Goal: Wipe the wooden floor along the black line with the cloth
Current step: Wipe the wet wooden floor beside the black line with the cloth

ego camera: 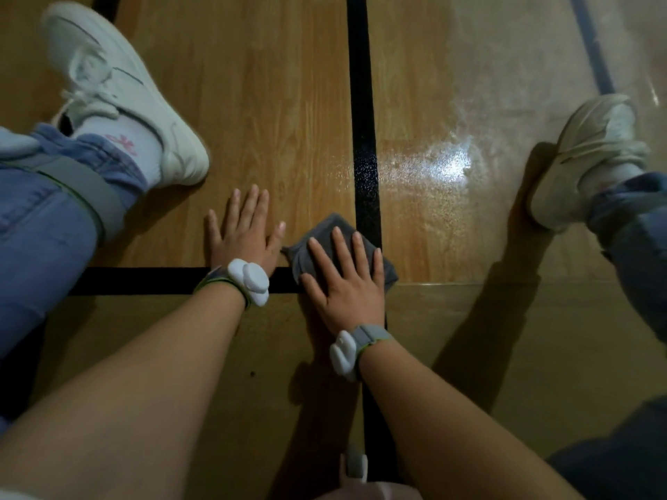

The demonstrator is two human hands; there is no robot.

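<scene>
While the left hand (245, 237) lies flat on the floor (252, 102), the flat right hand (346, 281) presses the cloth (323, 227).

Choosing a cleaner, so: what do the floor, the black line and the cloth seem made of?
Floor: wood or wood-look laminate, visible grain, glossy glare patch. Black line: flat tape or paint, I cannot tell which; faintly speckled sheen. Cloth: soft grey fabric, matte and creased, possibly microfibre.
</scene>
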